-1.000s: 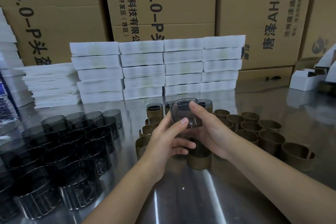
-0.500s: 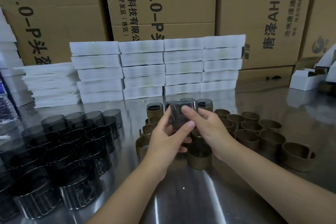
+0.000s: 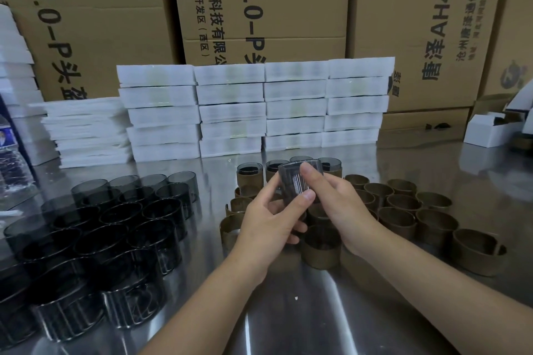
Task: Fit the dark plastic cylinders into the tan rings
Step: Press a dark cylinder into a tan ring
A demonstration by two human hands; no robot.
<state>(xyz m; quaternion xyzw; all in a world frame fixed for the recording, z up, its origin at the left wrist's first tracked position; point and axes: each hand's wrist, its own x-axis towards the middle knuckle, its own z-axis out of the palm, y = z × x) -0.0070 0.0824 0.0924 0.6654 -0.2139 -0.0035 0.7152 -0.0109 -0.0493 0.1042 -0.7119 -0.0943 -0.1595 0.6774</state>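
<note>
Both my hands hold one dark see-through plastic cylinder [image 3: 294, 180] above the steel table, tilted a little. My left hand [image 3: 268, 222] grips it from the left with the thumb across its front. My right hand [image 3: 337, 202] pinches its upper rim from the right. Whether a tan ring sits on its lower end is hidden by my fingers. Below my hands stands a tan ring with a dark cylinder in it [image 3: 321, 248]. Several more fitted ones [image 3: 249, 174] stand in a row behind. Loose dark cylinders [image 3: 115, 228] fill the left side. Empty tan rings [image 3: 403, 210] spread to the right.
Stacks of white foam trays [image 3: 259, 109] line the back of the steel table [image 3: 288, 311]. Large cardboard boxes [image 3: 259, 3] stand behind them. A small white box [image 3: 487, 130] lies at the far right and a water bottle [image 3: 11, 158] at the far left edge.
The held cylinder has moved away from me and slightly lower, toward the row of fitted ones. The ringed cylinder under my hands has come into view.
</note>
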